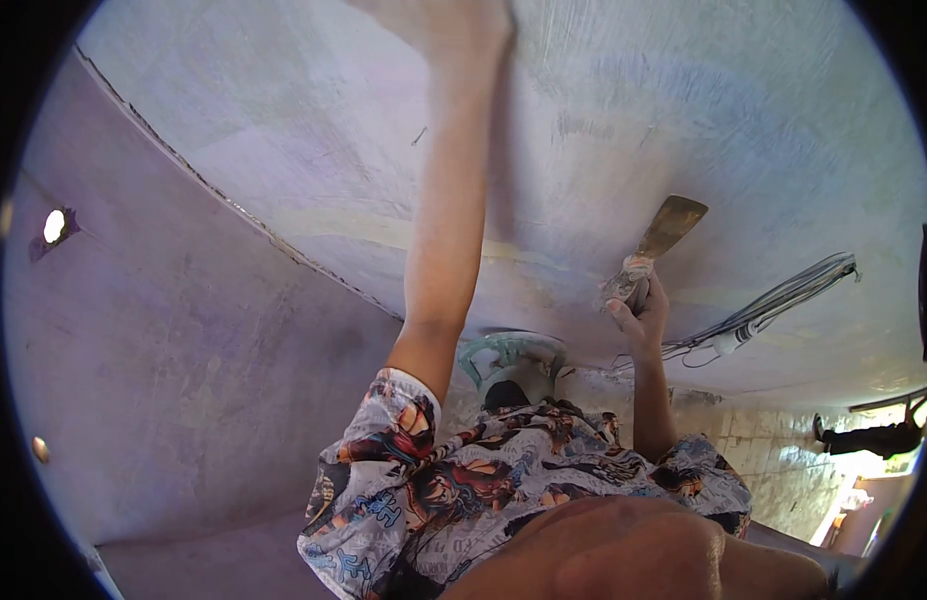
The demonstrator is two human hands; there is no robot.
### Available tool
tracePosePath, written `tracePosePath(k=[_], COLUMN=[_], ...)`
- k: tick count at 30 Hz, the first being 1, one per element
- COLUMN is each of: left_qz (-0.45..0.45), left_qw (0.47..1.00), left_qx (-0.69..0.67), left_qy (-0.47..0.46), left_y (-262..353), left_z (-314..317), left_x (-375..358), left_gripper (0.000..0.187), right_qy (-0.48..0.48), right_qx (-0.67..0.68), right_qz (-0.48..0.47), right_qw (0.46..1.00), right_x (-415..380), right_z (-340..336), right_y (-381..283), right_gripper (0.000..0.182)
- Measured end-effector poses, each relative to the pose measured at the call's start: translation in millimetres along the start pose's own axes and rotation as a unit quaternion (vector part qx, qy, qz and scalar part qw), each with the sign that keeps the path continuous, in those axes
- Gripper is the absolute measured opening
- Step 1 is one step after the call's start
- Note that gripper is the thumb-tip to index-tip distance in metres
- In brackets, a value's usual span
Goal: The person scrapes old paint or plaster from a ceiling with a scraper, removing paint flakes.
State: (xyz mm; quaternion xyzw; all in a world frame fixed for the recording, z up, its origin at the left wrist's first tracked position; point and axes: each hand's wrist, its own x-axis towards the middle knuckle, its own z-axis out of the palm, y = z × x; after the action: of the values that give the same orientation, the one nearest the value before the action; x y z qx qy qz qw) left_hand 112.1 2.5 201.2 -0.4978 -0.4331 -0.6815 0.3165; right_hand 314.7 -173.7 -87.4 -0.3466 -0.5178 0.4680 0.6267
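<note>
My left hand (439, 25) reaches up over the pale plastered wall (604, 130), cut off by the top edge of the view. Its fingers are out of sight, so I cannot tell what it holds. Lower on the right, my right hand (646, 310) is closed around a putty knife (672, 225). The blade points up and to the right, and its handle is crusted with dried plaster. The wall lies behind the blade in this view.
A purplish wall (214, 370) meets the plastered one along a cracked seam. Bundled wires (784, 300) with a white lamp holder (729, 342) hang at the right. A green plastic chair (514, 350) stands below me. Another person (869, 438) shows at the far right.
</note>
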Motion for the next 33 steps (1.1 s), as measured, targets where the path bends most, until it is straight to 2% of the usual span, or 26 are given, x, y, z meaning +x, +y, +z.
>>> tracePosePath(k=[1,3,5,6,8,10,11,12,14,16,18,20,21,22,23,24,26,28,30,31,33], left_qz=[0.059,0.182,0.438,0.437,0.546,0.488,0.249,0.377,0.177,-0.022,0.009,0.186,0.302,0.413,0.515,0.512,0.418,0.262,0.117,0.118,0.152], left_qw=[0.998,0.968,0.858,0.859,0.782,0.816,0.833,0.912,0.983,0.997,0.999,0.978,0.937,0.88,0.807,0.808,0.868,0.957,0.993,0.992,0.973], left_qx=[0.008,0.017,-0.049,-0.046,-0.093,-0.075,0.093,0.013,-0.011,0.028,0.043,0.0,0.021,-0.018,-0.059,-0.058,0.009,-0.008,0.011,0.008,-0.046], left_qy=[-0.026,-0.174,-0.265,-0.262,-0.285,-0.301,-0.485,-0.163,-0.042,0.072,0.021,-0.089,-0.176,-0.233,-0.284,-0.285,-0.266,-0.121,-0.032,-0.035,-0.165], left_y=[15.4,33.5,40.6,36.0,14.2,-20.9,-33.1,-40.0,-87.7,-168.5,-115.5,-60.2,-50.5,-49.9,-53.6,-57.4,-69.8,-103.2,-138.2,-128.3,-103.9], left_z=[-4.9,-2.7,-15.0,-14.2,-8.6,-7.6,-18.1,-33.1,-21.4,7.9,-10.0,-28.8,-34.3,-33.5,-33.4,-37.6,-46.0,-34.6,-20.6,-31.6,-52.0], left_x=[-19.1,-64.3,-85.4,-79.3,-51.9,1.8,28.1,61.1,94.4,105.6,62.4,15.9,-6.2,-17.5,-24.5,-15.7,31.1,73.3,87.1,77.3,44.3], left_gripper=[0.06,0.052,0.052,0.052,0.053,0.055,0.059,0.056,0.054,0.055,0.055,0.06,0.061,0.06,0.059,0.059,0.059,0.058,0.061,0.061,0.066], right_qy=[0.015,0.026,0.051,0.047,0.066,0.073,0.083,0.084,0.092,0.091,0.089,0.072,0.072,0.066,0.059,0.057,0.028,0.021,0.019,0.013,0.01], right_qx=[0.002,0.005,0.009,0.008,-0.043,-0.056,-0.069,-0.068,-0.043,-0.041,-0.048,-0.038,-0.038,-0.021,-0.006,-0.007,-0.001,0.006,0.016,0.022,0.03], right_qz=[-0.002,-0.01,0.001,-0.002,-0.002,-0.011,-0.014,-0.017,-0.009,-0.007,-0.003,-0.013,-0.009,-0.009,-0.011,-0.008,-0.014,-0.025,-0.032,-0.02,-0.013], right_qw=[1.0,1.0,0.999,0.999,0.997,0.996,0.994,0.994,0.995,0.995,0.995,0.997,0.997,0.998,0.998,0.998,1.0,0.999,0.999,0.999,0.999], right_x=[-1.1,-1.1,-4.1,-6.2,-9.6,-15.2,-17.9,-19.1,-23.3,-20.9,-18.4,-12.8,-9.0,-4.5,-3.9,-5.6,-3.4,-4.1,-8.4,-9.3,-5.3], right_z=[-2.6,-7.5,-13.7,-17.9,-26.8,-29.2,-31.1,-33.4,-33.2,-26.8,-22.9,-16.5,-10.0,-2.4,4.4,8.7,20.7,36.4,53.8,58.5,66.7], right_y=[-1.0,-4.1,-7.4,-6.2,-3.2,-6.1,-7.8,-9.0,-9.0,-14.1,-17.2,-16.1,-15.3,-13.9,-12.3,-10.3,-5.2,-4.6,-1.7,-2.0,-5.8], right_gripper=[0.053,0.054,0.055,0.055,0.055,0.055,0.055,0.055,0.056,0.057,0.057,0.058,0.058,0.058,0.059,0.059,0.057,0.055,0.054,0.052,0.05])
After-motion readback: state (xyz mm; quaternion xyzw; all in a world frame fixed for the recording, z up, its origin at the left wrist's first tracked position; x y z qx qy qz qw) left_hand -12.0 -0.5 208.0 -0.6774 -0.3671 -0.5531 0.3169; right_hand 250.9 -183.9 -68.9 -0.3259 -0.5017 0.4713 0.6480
